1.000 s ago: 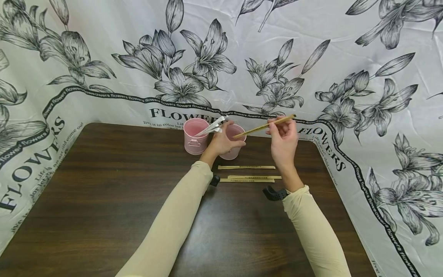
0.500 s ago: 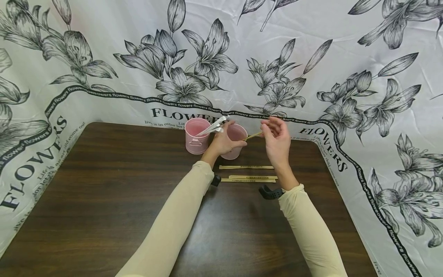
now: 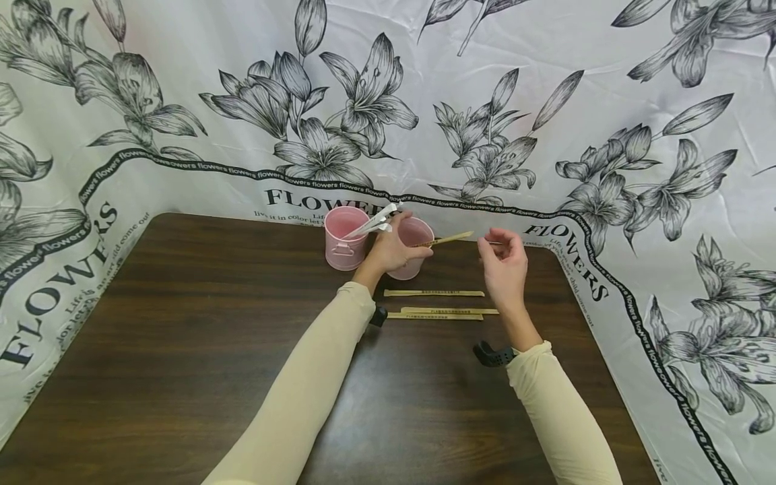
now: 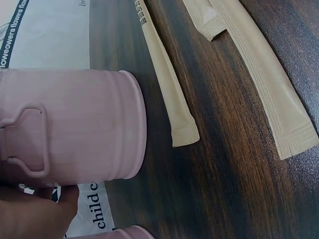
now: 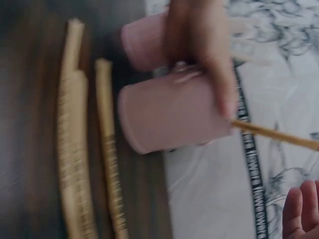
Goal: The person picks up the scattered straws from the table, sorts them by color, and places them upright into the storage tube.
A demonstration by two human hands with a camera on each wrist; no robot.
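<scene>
My left hand [image 3: 391, 250] grips the right-hand pink bucket [image 3: 405, 271] near its rim. In the right wrist view, its thumb lies along the side of that bucket [image 5: 174, 114]. A thin paper-wrapped stick [image 3: 453, 237], yellowish with dark print, leans out of this bucket toward the right; its lower end is hidden inside. Apart from the stick's tip, my right hand [image 3: 506, 266] hovers to the right with loosely bent fingers, holding nothing. Close by on the left stands a second pink bucket [image 3: 339, 254] with several white wrapped sticks [image 3: 377, 221] in it.
In front of the buckets, more paper-wrapped sticks lie sideways on the dark wooden table [image 3: 182, 350]: one [image 3: 433, 293] nearer the buckets, two others [image 3: 448, 310] close together. A white flower-print cloth [image 3: 242, 148] hangs behind the table and along its sides.
The right hand brought the wrapped stick leftward into the right bucket, let go of it and drew back to the right. The left hand has stayed on the bucket.
</scene>
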